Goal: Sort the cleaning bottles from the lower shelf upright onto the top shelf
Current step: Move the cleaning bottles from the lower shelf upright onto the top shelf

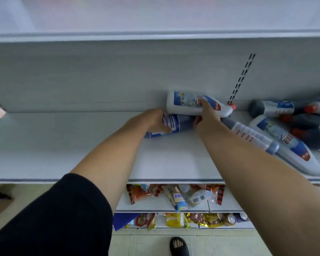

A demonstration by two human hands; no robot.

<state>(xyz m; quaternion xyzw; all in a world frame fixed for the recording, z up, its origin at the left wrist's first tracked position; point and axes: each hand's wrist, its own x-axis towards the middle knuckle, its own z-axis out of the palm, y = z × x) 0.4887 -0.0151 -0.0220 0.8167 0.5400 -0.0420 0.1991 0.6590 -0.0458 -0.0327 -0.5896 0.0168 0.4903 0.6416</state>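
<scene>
A white bottle (190,104) lies across a blue bottle (181,124) on the lower shelf (81,145). The right hand (207,115) curls its fingers over the white one, and the left hand (153,121) curls round the blue. More bottles (284,133) lie toppled alongside and none shows on the top shelf (155,35), so the sorting seems barely begun.

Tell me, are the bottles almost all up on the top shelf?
Not yet. No bottle shows on the top shelf. In hand: the left hand grips a blue bottle and the right hand holds a white bottle, both lying down on the lower shelf. Left: the pile of bottles lying at its right end.
</scene>
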